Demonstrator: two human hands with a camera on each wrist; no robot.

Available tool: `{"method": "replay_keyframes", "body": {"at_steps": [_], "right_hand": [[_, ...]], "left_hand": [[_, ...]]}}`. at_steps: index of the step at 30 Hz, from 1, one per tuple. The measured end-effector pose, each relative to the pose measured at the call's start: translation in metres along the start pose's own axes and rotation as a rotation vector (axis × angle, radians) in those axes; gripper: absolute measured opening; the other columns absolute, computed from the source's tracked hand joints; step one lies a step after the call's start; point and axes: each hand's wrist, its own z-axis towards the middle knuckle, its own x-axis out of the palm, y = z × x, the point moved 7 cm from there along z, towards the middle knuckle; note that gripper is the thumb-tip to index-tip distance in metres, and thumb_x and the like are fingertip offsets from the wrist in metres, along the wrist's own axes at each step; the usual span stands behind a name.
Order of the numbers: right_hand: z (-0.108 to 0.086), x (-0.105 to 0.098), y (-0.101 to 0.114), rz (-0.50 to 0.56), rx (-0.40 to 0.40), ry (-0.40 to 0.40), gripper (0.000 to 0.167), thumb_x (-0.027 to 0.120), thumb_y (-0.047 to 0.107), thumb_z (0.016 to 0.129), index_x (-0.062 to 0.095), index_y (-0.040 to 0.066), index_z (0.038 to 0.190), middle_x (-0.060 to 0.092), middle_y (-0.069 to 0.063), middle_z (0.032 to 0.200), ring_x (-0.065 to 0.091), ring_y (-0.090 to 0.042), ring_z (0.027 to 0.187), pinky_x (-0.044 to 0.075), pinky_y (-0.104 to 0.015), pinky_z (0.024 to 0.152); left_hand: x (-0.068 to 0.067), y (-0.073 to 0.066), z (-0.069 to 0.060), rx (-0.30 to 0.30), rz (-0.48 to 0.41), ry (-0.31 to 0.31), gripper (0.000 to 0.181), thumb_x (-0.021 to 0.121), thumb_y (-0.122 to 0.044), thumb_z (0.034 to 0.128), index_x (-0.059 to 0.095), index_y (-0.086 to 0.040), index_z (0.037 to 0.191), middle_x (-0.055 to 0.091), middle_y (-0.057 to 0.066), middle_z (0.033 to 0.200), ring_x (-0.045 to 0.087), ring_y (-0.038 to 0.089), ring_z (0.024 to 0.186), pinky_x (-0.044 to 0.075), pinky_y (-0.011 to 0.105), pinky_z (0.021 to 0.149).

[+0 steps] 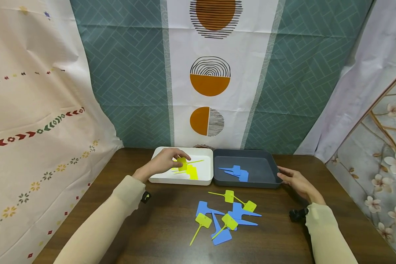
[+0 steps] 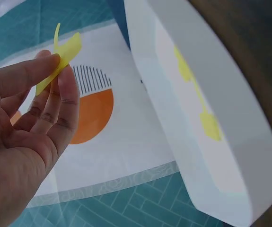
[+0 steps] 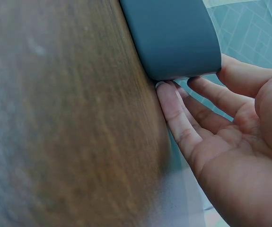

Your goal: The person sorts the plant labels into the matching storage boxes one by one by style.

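My left hand (image 1: 166, 160) is over the white tray (image 1: 155, 178), pinching a yellow plant label (image 1: 182, 164) between thumb and fingers. In the left wrist view that label (image 2: 62, 64) is tilted, with its thin stem pointing up. Below it, several yellow labels (image 1: 193, 172) lie on the tray's floor. At the right end of the dark grey tray (image 1: 260, 172), my right hand (image 1: 297, 182) touches the outer wall with its fingertips; the right wrist view shows the fingers (image 3: 173, 111) mostly straight against the tray corner. Several blue plant labels (image 1: 243, 175) lie inside the dark tray.
In front of the trays, a loose heap of blue labels (image 1: 222, 237) and yellow labels (image 1: 203, 220) lies on the brown wooden table (image 1: 158, 227), some overlapping. The two trays stand side by side at the back, near a hanging patterned cloth (image 1: 211, 139).
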Motion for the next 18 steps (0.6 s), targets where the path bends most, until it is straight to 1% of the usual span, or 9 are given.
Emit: {"method": "replay_keyframes", "body": {"at_steps": [2, 3, 7, 9, 11, 15, 17, 18], "right_hand": [[0.0, -0.001, 0.0, -0.005, 0.0, 0.002, 0.071, 0.052, 0.029, 0.111, 0.02, -0.009, 0.161, 0.016, -0.036, 0.165, 0.023, -0.052, 0.15, 0.045, -0.034, 0.108], [0.0, -0.001, 0.0, -0.005, 0.001, 0.002, 0.071, 0.052, 0.029, 0.111, 0.02, -0.009, 0.161, 0.016, -0.035, 0.165, 0.023, -0.052, 0.15, 0.045, -0.035, 0.108], [0.0, 0.0, 0.001, -0.008, -0.008, 0.007, 0.07, 0.052, 0.028, 0.111, 0.02, -0.009, 0.161, 0.016, -0.037, 0.165, 0.023, -0.053, 0.149, 0.039, -0.051, 0.114], [0.0, 0.0, 0.001, -0.003, -0.006, 0.005, 0.07, 0.052, 0.028, 0.111, 0.02, -0.009, 0.161, 0.017, -0.037, 0.165, 0.024, -0.052, 0.149, 0.039, -0.053, 0.114], [0.0, 0.0, 0.001, -0.005, -0.008, 0.007, 0.069, 0.052, 0.027, 0.111, 0.02, -0.009, 0.161, 0.017, -0.037, 0.164, 0.025, -0.052, 0.149, 0.042, -0.048, 0.113], [0.0, 0.0, 0.001, 0.007, -0.008, 0.003, 0.069, 0.052, 0.026, 0.111, 0.02, -0.01, 0.161, 0.017, -0.037, 0.164, 0.026, -0.051, 0.148, 0.048, -0.029, 0.103], [0.0, 0.0, 0.002, 0.01, -0.008, 0.003, 0.069, 0.052, 0.026, 0.111, 0.02, -0.009, 0.161, 0.018, -0.037, 0.164, 0.026, -0.051, 0.149, 0.047, -0.025, 0.101], [0.0, 0.0, 0.002, 0.008, -0.009, 0.003, 0.069, 0.052, 0.027, 0.111, 0.02, -0.009, 0.161, 0.018, -0.037, 0.164, 0.026, -0.051, 0.149, 0.048, -0.027, 0.103]], "left_hand": [[-0.004, -0.001, 0.005, 0.005, 0.001, 0.0, 0.031, 0.071, 0.003, 0.0931, 0.078, -0.01, 0.12, 0.074, 0.006, 0.122, 0.062, 0.029, 0.108, 0.052, 0.045, 0.093], [-0.005, -0.001, 0.007, 0.002, -0.004, 0.002, 0.031, 0.07, 0.003, 0.0932, 0.078, -0.01, 0.12, 0.073, 0.006, 0.123, 0.062, 0.03, 0.109, 0.052, 0.046, 0.093], [-0.01, -0.003, 0.015, -0.015, -0.01, 0.017, 0.032, 0.069, 0.002, 0.0945, 0.076, -0.009, 0.123, 0.072, 0.009, 0.127, 0.061, 0.033, 0.114, 0.05, 0.05, 0.097], [-0.012, -0.002, 0.018, -0.028, -0.013, 0.021, 0.032, 0.069, 0.002, 0.0949, 0.076, -0.009, 0.124, 0.072, 0.009, 0.128, 0.061, 0.033, 0.115, 0.05, 0.05, 0.098], [-0.014, -0.001, 0.021, -0.033, -0.016, 0.021, 0.032, 0.069, 0.002, 0.0951, 0.076, -0.008, 0.125, 0.071, 0.01, 0.128, 0.061, 0.034, 0.116, 0.051, 0.05, 0.098], [-0.019, 0.0, 0.026, -0.043, -0.03, 0.014, 0.033, 0.069, 0.003, 0.0955, 0.075, -0.008, 0.126, 0.071, 0.011, 0.129, 0.06, 0.035, 0.117, 0.052, 0.049, 0.097], [-0.022, 0.001, 0.028, -0.049, -0.035, 0.008, 0.033, 0.067, 0.004, 0.0958, 0.075, -0.007, 0.126, 0.07, 0.012, 0.129, 0.06, 0.035, 0.116, 0.053, 0.049, 0.096], [-0.023, 0.002, 0.029, -0.055, -0.038, 0.005, 0.034, 0.066, 0.004, 0.0958, 0.075, -0.007, 0.127, 0.07, 0.013, 0.13, 0.061, 0.035, 0.115, 0.054, 0.048, 0.095]]}}
